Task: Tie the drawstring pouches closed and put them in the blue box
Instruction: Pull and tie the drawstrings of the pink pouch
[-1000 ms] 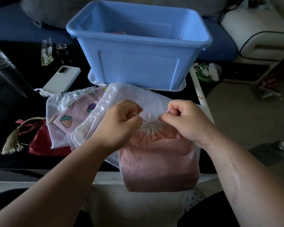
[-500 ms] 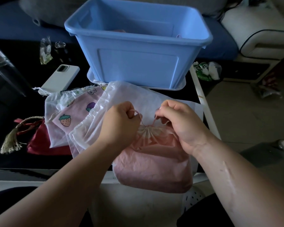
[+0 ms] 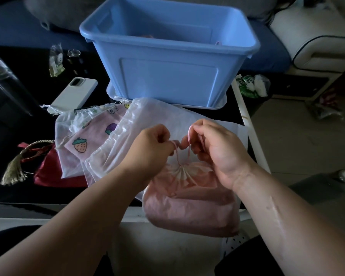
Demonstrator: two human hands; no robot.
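A pink drawstring pouch (image 3: 189, 208) hangs over the table's front edge, its mouth gathered shut. My left hand (image 3: 149, 148) pinches one end of its thin pink drawstring (image 3: 182, 156) and my right hand (image 3: 215, 150) pinches the other end, with a loop raised between the fingers. Behind the hands lie a sheer white pouch (image 3: 147, 118), a pink pouch printed with strawberries (image 3: 92, 136) and a dark red pouch (image 3: 48, 172) with a beige tassel. The blue box (image 3: 167, 76) stands open at the back, with something pink just visible inside.
A white phone (image 3: 74, 94) lies face down to the left of the box on the black tabletop. Small clear packets (image 3: 56, 60) sit further back left. A green and white wrapper (image 3: 251, 84) lies off the table's right edge. A white seat (image 3: 317, 42) stands back right.
Both hands have risen a little with the string ends, and my right hand now holds up a loop of string. The pouch's gathered mouth has tightened and lifted slightly.
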